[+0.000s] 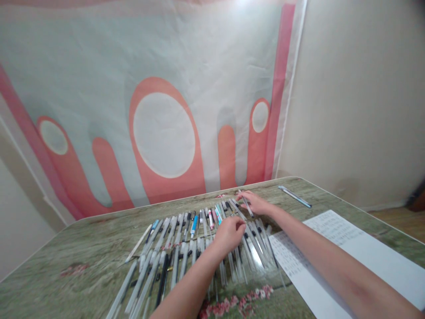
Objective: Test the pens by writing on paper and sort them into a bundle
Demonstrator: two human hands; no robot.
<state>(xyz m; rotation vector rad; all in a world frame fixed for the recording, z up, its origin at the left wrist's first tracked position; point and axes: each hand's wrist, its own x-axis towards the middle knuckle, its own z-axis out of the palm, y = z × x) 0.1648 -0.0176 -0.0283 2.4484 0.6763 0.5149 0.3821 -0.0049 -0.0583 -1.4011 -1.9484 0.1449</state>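
Pens (194,226) in two rows on a table (99,248) — paper (360,243) at right, backdrop (226,57) behind

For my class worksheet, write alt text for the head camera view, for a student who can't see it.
A person's right hand holds a slim pen by two rough rows of pens on a wood-patterned table; the left hand curls over the rows. Paper with lines of text lies to the right.
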